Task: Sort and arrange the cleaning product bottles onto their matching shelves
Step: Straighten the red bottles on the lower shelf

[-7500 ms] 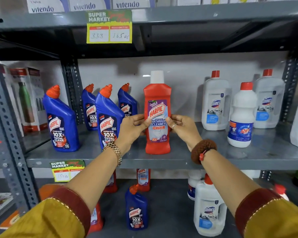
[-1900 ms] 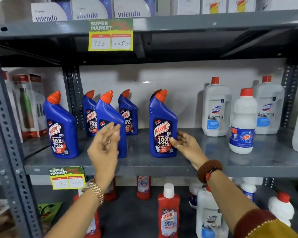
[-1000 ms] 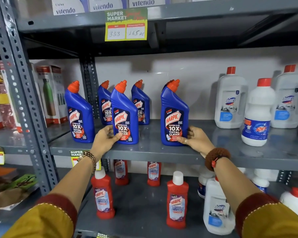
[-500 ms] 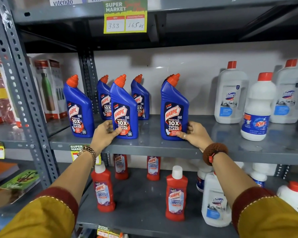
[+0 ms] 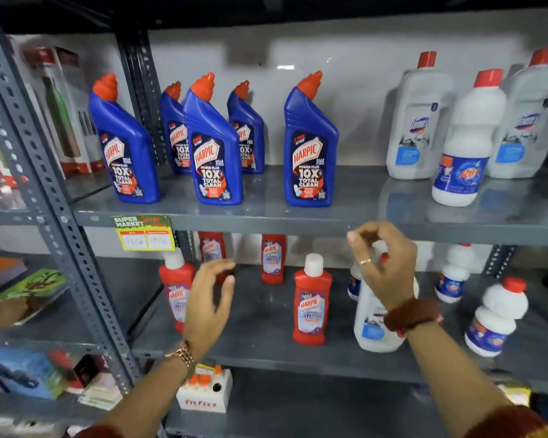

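Several blue Harpic bottles [image 5: 309,150] with orange caps stand on the upper grey shelf [image 5: 298,218]. White Domex bottles [image 5: 419,121] and a white Rin bottle [image 5: 469,143] stand to their right. On the lower shelf [image 5: 266,352] are several red Harpic bottles [image 5: 311,301], a white Domex bottle [image 5: 374,324] and small white Rin bottles [image 5: 497,314]. My left hand [image 5: 211,298] hovers open, holding nothing, beside the left red bottle [image 5: 175,289]. My right hand [image 5: 383,260] has loosely curled, empty fingers in front of the Domex bottle.
A perforated grey upright [image 5: 54,197] divides off the left bay with boxed goods [image 5: 60,105] and books. A yellow price tag [image 5: 144,233] hangs on the upper shelf edge. A small white box with orange caps [image 5: 204,390] sits on the bottom shelf.
Both hands have let go of the blue bottles on the upper shelf and dropped to the lower shelf level. The view has tilted downward.
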A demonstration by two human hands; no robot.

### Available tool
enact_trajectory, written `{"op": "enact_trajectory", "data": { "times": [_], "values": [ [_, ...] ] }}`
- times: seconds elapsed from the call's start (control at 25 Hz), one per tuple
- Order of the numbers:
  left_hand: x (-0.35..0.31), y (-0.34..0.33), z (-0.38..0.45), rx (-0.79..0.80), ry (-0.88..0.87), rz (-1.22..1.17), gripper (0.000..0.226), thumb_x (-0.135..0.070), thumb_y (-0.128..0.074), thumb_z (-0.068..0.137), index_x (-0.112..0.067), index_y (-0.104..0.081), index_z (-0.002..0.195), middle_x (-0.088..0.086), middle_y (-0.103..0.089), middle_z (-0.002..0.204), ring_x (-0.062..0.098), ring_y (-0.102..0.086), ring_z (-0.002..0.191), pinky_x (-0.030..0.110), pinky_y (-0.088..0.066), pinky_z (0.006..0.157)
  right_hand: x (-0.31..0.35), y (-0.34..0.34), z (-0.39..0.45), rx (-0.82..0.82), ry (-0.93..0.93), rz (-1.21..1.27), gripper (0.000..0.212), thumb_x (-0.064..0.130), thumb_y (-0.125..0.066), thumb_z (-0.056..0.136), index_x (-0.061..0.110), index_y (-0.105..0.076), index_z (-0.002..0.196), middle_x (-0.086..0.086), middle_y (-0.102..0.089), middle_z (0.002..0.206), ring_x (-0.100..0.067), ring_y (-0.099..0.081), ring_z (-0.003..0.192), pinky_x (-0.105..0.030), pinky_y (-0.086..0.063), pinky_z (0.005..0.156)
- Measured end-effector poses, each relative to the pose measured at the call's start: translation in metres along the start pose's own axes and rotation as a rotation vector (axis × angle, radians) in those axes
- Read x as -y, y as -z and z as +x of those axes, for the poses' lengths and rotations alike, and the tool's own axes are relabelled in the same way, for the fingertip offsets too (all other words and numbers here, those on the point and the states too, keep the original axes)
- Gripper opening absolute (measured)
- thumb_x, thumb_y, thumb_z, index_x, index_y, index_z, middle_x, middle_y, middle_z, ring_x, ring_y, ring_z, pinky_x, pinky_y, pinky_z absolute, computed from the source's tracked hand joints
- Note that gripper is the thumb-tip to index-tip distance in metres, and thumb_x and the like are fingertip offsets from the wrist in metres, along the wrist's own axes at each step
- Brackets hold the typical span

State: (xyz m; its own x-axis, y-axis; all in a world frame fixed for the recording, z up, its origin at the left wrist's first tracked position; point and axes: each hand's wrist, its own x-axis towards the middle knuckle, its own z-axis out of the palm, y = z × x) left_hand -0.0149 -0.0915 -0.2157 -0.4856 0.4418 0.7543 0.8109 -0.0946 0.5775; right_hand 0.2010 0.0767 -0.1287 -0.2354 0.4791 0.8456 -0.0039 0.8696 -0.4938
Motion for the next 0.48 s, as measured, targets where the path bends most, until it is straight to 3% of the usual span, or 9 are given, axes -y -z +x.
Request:
{"op": "enact_trajectory", "data": {
  "times": [0.12,0.24,0.4,0.48],
  "values": [
    [0.039,-0.028,-0.036,0.257,0.163,-0.007,0.019,-0.030,-0.048,0.092,-0.033,-0.053,0.110,-0.009,-0.059,0.113,0.003,-0.054,0.111,0.024,-0.043,0.097,-0.036,-0.006,-0.048,0.165,-0.202,-0.038,0.020,0.038,-0.058,0.081,0.018,-0.062,0.078,0.004,-0.065,0.073,-0.009,-0.058,0.068,-0.010,-0.043,0.065],
    [0.068,-0.054,-0.057,0.419,0.415,-0.164,0.024,-0.016,-0.057,0.089,-0.037,-0.054,0.101,-0.014,-0.062,0.111,0.010,-0.061,0.109,0.025,-0.049,0.094,-0.075,-0.021,-0.072,0.282,-0.417,-0.025,0.013,0.026,-0.063,0.083,0.018,-0.064,0.093,0.002,-0.069,0.090,-0.011,-0.063,0.082,-0.024,-0.053,0.078],
    [0.089,-0.090,-0.068,0.539,0.637,-0.239,0.022,-0.006,-0.060,0.086,-0.021,-0.059,0.102,-0.002,-0.064,0.108,0.020,-0.063,0.103,0.005,-0.048,0.077,-0.106,-0.046,-0.074,0.483,-0.668,0.019,0.042,0.014,-0.065,0.082,0.015,-0.051,0.122,-0.005,-0.059,0.127,-0.020,-0.056,0.114,-0.035,-0.048,0.095],
    [0.100,-0.106,-0.065,0.611,0.677,-0.223,0.030,-0.005,-0.061,0.085,-0.010,-0.058,0.114,0.006,-0.062,0.117,0.002,-0.064,0.095,0.002,-0.046,0.076,-0.113,-0.057,-0.075,0.555,-0.727,0.067,0.054,0.013,-0.067,0.080,0.016,-0.044,0.129,-0.007,-0.054,0.133,-0.021,-0.052,0.118,-0.035,-0.047,0.095]
  ]
}}
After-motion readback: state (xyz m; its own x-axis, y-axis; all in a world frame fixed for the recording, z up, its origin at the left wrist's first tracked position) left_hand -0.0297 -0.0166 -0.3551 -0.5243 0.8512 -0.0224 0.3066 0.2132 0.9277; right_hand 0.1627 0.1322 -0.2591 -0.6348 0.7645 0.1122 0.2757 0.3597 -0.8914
